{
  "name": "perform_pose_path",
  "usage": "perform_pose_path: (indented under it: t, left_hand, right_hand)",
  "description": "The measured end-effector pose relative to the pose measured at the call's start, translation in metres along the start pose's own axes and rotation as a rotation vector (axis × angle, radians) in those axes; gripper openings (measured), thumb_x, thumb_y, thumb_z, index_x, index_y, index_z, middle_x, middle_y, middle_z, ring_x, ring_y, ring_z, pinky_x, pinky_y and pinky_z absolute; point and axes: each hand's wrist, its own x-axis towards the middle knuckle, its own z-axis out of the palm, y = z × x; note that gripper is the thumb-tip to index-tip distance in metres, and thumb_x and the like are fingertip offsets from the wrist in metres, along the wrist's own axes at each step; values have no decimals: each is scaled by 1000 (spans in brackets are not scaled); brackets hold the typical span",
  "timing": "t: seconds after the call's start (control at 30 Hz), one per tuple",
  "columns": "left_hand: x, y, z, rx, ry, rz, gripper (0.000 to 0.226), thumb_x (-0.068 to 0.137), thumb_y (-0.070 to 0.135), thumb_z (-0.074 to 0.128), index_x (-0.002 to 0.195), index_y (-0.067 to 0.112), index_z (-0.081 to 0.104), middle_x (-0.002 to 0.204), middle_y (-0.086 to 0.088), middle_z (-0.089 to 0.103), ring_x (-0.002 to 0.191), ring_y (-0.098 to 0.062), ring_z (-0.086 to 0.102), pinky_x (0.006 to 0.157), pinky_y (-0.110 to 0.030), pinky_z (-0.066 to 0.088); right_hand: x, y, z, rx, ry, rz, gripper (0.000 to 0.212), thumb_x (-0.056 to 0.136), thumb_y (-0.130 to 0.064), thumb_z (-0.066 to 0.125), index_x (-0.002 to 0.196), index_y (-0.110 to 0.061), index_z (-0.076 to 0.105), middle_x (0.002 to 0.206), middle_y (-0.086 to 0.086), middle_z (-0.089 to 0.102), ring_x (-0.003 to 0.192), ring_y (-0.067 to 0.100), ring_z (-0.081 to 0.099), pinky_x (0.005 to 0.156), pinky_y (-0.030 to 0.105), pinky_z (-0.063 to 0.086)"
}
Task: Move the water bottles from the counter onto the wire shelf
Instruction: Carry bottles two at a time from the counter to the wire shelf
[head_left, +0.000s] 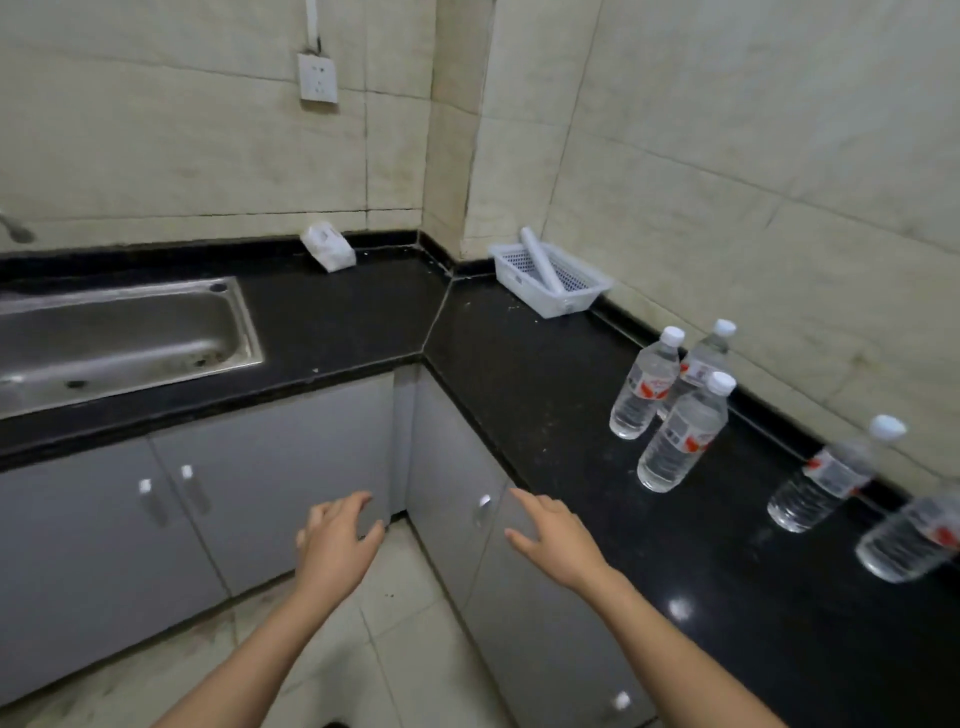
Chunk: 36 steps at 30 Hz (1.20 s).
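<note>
Five water bottles standing upright on the black L-shaped counter (519, 374), all on its right wing, near the tiled wall. Three in a close group: one with red label (643, 387) at the left, one behind it (702, 364) nearer the wall, one in front (683, 435) with white cap. Two more further right, apart from the group: a blurred one (826, 475) and another (906, 538) cut by the frame edge. All clear, with white caps where visible.

Left hand (336, 540) held out in front of the grey cabinet doors (270, 483), palm down, fingers loosely spread and slightly curled, holding nothing. Right hand (553, 535) held out beside the counter edge, fingers spread, also empty, well apart from the nearest bottle.

In the corner, a white perforated basket (566, 291) with a white roll (543, 262) lying across it. Left of the corner, a white packet (328, 248) leaning at the wall. Further left, a steel sink (239, 332) set in the counter. On the wall above, a white socket (317, 78). No wire shelf in view.
</note>
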Motion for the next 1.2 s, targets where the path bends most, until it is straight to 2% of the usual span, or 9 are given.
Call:
perform_pose_path:
  t: [0.3, 0.47, 0.67, 0.77, 0.87, 0.97, 1.03, 1.1, 1.2]
  left_hand:
    - [143, 33, 8, -80, -198, 236, 39, 89, 26, 53, 126, 15, 50, 131, -9, 55, 128, -28, 37, 101, -40, 30]
    - [152, 51, 54, -93, -390, 301, 40, 85, 21, 58, 123, 10, 53, 125, -12, 60, 121, -32, 43, 98, -41, 36]
    - [161, 99, 91, -114, -546, 421, 40, 87, 20, 56, 126, 12, 50, 125, -10, 58, 119, -29, 43, 98, -37, 36]
    - [173, 133, 110, -132, -580, 488, 41, 86, 19, 57, 126, 10, 49, 124, -11, 57, 119, -29, 44, 99, -37, 36]
    - [188, 174, 128, -127, -569, 524, 43, 86, 19, 57, 127, 11, 48, 125, -11, 56, 120, -28, 44, 99, -35, 36]
    - [201, 213, 148, -137, -623, 539, 49, 84, 19, 60, 130, 13, 44, 129, -9, 53, 121, -26, 44, 100, -34, 34]
    - [213, 236, 162, -155, -656, 554, 58, 82, 19, 63, 134, 14, 39, 132, -10, 51, 122, -25, 43, 102, -34, 35]
    - [227, 256, 177, -168, -691, 530, 69, 79, 19, 67, 138, 16, 33, 136, -10, 47, 124, -25, 43, 105, -37, 36]
    - [234, 280, 197, -182, -785, 485, 86, 74, 18, 73, 144, 19, 21, 144, -9, 38, 130, -24, 38, 108, -39, 34]
  right_hand:
    - [43, 3, -32, 112, 118, 442, 63, 90, -41, 47, 144, -23, 20, 140, 9, 43, 130, 24, 38, 105, 36, 35]
    - [19, 26, -22, 237, 112, 678, 65, 89, -39, 50, 144, -23, 19, 142, 10, 42, 132, 25, 37, 106, 35, 34]
    - [11, 64, -32, 472, 308, 849, 64, 88, -29, 56, 142, -15, 24, 141, 10, 44, 131, 24, 40, 103, 28, 32]
    - [17, 98, -38, 633, 413, 912, 63, 85, -19, 59, 140, -14, 27, 135, 14, 49, 123, 25, 47, 101, 30, 35]
    - [30, 137, -51, 817, 568, 912, 67, 81, -2, 61, 139, -11, 28, 127, 20, 51, 104, 20, 49, 93, 30, 40]
    - [45, 176, -71, 919, 629, 849, 80, 78, 2, 65, 142, -12, 20, 124, 14, 44, 105, 17, 45, 87, 26, 36]
    - [56, 201, -83, 950, 582, 761, 93, 75, 1, 70, 145, -14, 11, 130, 9, 40, 114, 14, 41, 90, 23, 35]
    - [68, 221, -94, 988, 463, 653, 102, 71, 7, 71, 145, -14, 4, 136, 5, 40, 118, 9, 40, 90, 13, 37]
    - [82, 241, -103, 1030, 286, 542, 99, 67, 14, 69, 141, -14, 12, 121, -6, 47, 106, -1, 47, 78, -2, 40]
